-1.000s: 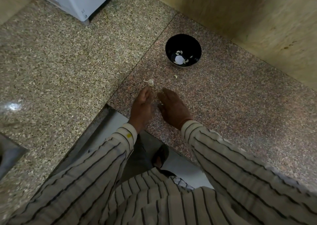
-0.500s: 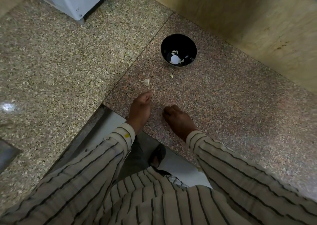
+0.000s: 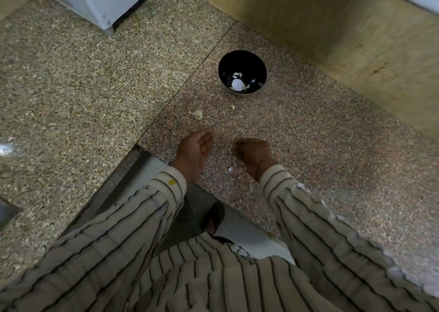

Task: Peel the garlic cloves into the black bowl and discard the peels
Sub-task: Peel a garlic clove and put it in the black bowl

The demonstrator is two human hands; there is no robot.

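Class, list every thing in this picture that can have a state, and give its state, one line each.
black bowl: upright on the counter, a few peeled garlic cloves inside
garlic piece: lying on the counter, apart from the bowl, untouched
small scrap: loose on the counter near the bowl
white scrap: loose on the counter by the right wrist
left hand: fingers curled, contents not visible
right hand: fingers curled, contents not visible

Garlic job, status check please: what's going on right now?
Left hand and right hand curled, contents hidden. Black bowl holds peeled cloves. Garlic piece loose on counter. Nothing blocking.
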